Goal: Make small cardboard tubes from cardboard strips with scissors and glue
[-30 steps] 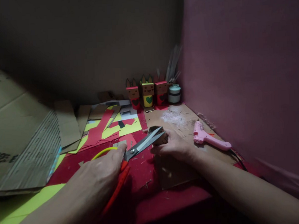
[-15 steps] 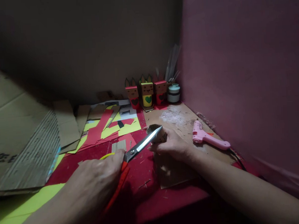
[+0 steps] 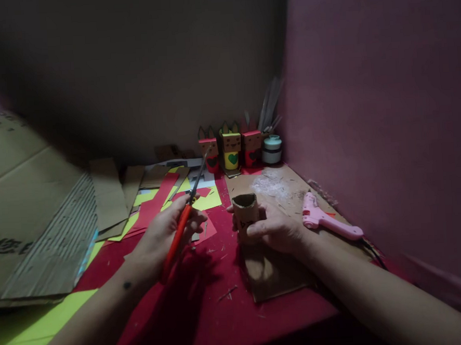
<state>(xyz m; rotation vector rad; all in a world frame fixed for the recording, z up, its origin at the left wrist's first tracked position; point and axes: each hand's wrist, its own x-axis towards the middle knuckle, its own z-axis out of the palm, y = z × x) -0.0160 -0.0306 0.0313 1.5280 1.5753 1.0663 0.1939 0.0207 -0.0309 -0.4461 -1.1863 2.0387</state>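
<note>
Three figures [image 3: 231, 145] look done, bench [image 3: 239, 323] far edge; right hand [image 3: 278, 228] grips bare cardboard tube [image 3: 244, 214], left hand [image 3: 165, 227] loosely holds scissors [image 3: 178, 235].

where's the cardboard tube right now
In the head view, the cardboard tube is near the middle, held roughly upright in the right hand, between the scissors on its left and the pink glue gun on its right.

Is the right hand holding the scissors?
No, the left hand holds the scissors, while the right hand holds a cardboard tube.
</note>
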